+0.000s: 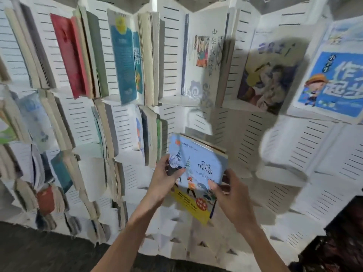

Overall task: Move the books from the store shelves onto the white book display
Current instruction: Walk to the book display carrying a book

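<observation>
Two hands, left hand (164, 177) and right hand (233, 195), pinch the light, stiff blue book (196, 173) by its side edges; glossy cover likely slippery; white book display (245, 134) just behind.

My left hand (164, 180) covers the left edge of the held book (197, 173); my right hand (233, 197) covers its lower right corner. The small print on its cover is too blurred to read. A second book behind it shows only a thin strip along the top edge. Both forearms are cut off by the bottom edge. The white book display (294, 154) is smeared by motion blur across its right half. The stacked books at lower left (49, 203) are blurred beyond identification. The blue cartoon book (334, 83) is cut off by the right edge.
</observation>
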`<state>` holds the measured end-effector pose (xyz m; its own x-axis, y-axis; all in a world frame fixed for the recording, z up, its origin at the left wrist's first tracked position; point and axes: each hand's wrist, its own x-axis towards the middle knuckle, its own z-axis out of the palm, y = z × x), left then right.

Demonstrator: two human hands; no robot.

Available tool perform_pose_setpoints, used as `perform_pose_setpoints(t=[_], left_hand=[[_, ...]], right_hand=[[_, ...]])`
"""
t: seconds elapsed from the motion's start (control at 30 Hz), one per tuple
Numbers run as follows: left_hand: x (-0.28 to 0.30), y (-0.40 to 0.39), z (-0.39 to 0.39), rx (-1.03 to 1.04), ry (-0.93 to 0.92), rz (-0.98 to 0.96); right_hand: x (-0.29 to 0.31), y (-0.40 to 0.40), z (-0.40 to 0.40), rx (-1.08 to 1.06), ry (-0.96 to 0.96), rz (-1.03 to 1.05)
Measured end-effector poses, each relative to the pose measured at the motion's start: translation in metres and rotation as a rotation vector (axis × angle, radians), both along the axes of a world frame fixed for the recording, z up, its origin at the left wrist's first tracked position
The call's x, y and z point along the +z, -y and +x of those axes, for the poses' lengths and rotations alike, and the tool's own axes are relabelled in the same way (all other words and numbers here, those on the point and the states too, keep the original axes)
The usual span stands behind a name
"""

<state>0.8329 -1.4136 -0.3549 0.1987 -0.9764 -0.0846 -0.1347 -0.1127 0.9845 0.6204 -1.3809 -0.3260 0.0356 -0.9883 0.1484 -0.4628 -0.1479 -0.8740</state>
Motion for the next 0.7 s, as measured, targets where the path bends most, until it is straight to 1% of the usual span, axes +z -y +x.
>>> perform_pose_setpoints(t=[0.07, 0.17, 0.3, 0.33, 0.4, 0.53, 0.6, 0.7], left_hand=[[0.007, 0.027, -0.004, 0.031, 0.048, -0.017], [0.016, 0.061, -0.011, 0.113, 0.169, -0.043], [0.011, 0.091, -0.018, 0.247, 0.321, -0.108], [0.007, 0.098, -0.020, 0.245, 0.348, -0.126], [0.006, 0.109, -0.023, 0.187, 0.377, -0.128], [-0.002, 0.125, -0.026, 0.079, 0.333, -0.108], [-0.007, 0.131, -0.026, 0.040, 0.326, -0.120], [-0.008, 0.135, -0.027, -0.007, 0.370, -0.152]], right_hand=[[-0.001, 0.028, 0.004, -0.016, 0.008, -0.040], [-0.006, 0.065, 0.009, 0.000, 0.037, -0.166], [-0.015, 0.105, 0.020, -0.011, 0.117, -0.276], [-0.016, 0.112, 0.024, -0.030, 0.128, -0.290], [-0.018, 0.124, 0.033, -0.087, 0.092, -0.312], [-0.027, 0.141, 0.052, -0.191, -0.006, -0.248], [-0.030, 0.146, 0.055, -0.187, -0.040, -0.195], [-0.028, 0.150, 0.048, -0.135, -0.099, -0.100]])
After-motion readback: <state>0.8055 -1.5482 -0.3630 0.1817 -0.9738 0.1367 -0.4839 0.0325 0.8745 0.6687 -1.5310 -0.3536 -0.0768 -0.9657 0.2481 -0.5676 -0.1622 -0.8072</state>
